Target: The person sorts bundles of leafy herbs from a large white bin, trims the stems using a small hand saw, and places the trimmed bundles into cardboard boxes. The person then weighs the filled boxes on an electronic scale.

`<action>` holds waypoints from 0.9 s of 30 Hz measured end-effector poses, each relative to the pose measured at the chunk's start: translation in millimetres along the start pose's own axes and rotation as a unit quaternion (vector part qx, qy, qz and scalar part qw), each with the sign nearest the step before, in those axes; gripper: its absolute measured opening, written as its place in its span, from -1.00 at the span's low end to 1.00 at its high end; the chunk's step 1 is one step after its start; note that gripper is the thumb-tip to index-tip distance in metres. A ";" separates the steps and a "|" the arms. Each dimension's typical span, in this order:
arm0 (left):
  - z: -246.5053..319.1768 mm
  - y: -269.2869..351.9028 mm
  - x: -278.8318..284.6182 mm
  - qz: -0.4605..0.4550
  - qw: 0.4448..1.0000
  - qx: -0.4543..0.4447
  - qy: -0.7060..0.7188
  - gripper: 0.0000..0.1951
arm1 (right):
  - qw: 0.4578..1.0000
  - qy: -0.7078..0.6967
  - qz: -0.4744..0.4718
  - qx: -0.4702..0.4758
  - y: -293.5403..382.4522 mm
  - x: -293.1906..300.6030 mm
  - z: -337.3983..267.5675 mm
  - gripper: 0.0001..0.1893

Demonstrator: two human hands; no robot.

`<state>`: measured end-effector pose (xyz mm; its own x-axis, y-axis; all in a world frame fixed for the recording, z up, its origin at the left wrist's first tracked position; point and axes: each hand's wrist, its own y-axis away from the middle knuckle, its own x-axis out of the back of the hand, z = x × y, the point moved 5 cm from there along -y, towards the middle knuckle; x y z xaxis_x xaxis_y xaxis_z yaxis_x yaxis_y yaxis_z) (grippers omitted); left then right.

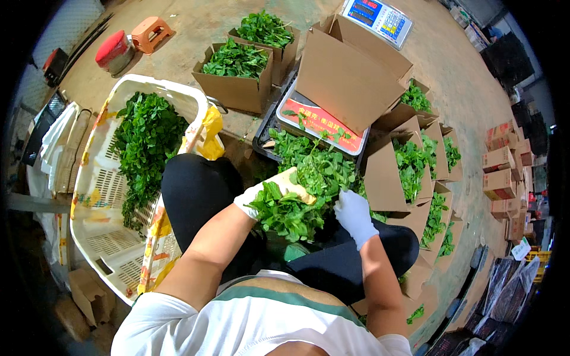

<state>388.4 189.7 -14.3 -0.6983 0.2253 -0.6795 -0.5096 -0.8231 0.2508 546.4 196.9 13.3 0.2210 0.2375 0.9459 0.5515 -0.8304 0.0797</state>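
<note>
My left hand (285, 184), in a white glove with a yellowish palm, grips a bunch of leafy green herbs (291, 218) above my lap. My right hand (355, 218), also white-gloved, is curled at the right edge of the greens; whether its fingertips pinch any stems is hidden. More loose herbs (307, 155) lie just beyond my hands, reaching onto the near edge of a weighing scale's platform (289, 111). On that platform sits a tilted, open cardboard box (347, 75), whose inside I cannot see.
A white plastic basket (100, 222) with a pile of greens (149, 138) stands at my left. Two herb-filled boxes (231, 93) are ahead; several more (385, 178) crowd my right. The scale's display (378, 20) is beyond the tilted box. Stools (151, 35) stand far left.
</note>
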 end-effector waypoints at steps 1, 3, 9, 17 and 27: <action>-2.2 -2.1 2.1 0.006 0.999 0.006 -0.049 -0.34 | 0.999 -0.005 -0.021 -0.033 2.2 -1.5 2.3 -0.83; -0.5 0.1 -3.0 -0.043 0.995 -0.019 -0.083 -0.33 | 0.997 -0.008 -0.041 -0.067 7.0 -4.9 6.6 -0.83; 2.2 5.5 -1.5 0.049 0.988 -0.040 -0.142 -0.52 | 0.994 0.004 -0.030 -0.104 10.3 -15.7 12.2 -0.83; 8.5 1.6 1.2 0.161 0.534 -0.054 -0.828 -0.80 | 0.998 -0.002 0.046 -0.037 1.5 -6.6 -10.8 -0.86; 24.4 12.3 -6.5 0.233 0.370 -0.204 -0.876 -0.86 | 0.989 -0.007 -0.077 -0.130 2.3 -30.0 -15.4 -0.86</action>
<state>374.4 190.8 10.0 -0.0984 -0.2933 0.9509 -0.2599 -0.9148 -0.3091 528.7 180.1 -10.0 0.1631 0.3763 0.9120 0.3551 -0.8848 0.3016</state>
